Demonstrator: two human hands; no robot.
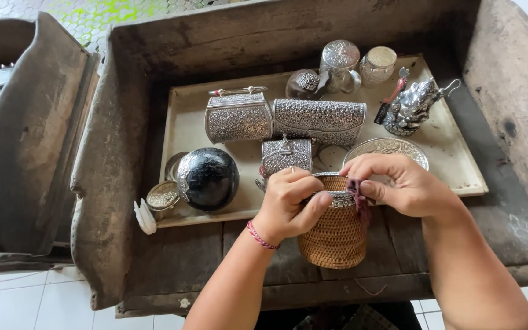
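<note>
The woven basket [336, 235] stands upright on the dark wooden surface [184, 256], just in front of the pale tray [181, 131], and both hands are on its silver rim [337, 197]. The left hand [288, 205] wraps the near side of the rim, fingers curled over it and thumb pressed along the metal band, so its grip is closed on the basket. The right hand [398, 183] pinches a small dark red cloth [359, 195] between thumb and fingers, a narrow grip, with the cloth touching the rim's right side. This looks like rubbing or polishing in progress. How much of the band is already done I cannot tell, since the hands cover most of it.

On the tray lie two ornate silver boxes [285, 119], a smaller silver purse [285, 154], a black ball with silver trim [209, 178], a silver plate [392, 146], lidded jars [359, 61] and a small figurine [412, 107], all untouched.
</note>
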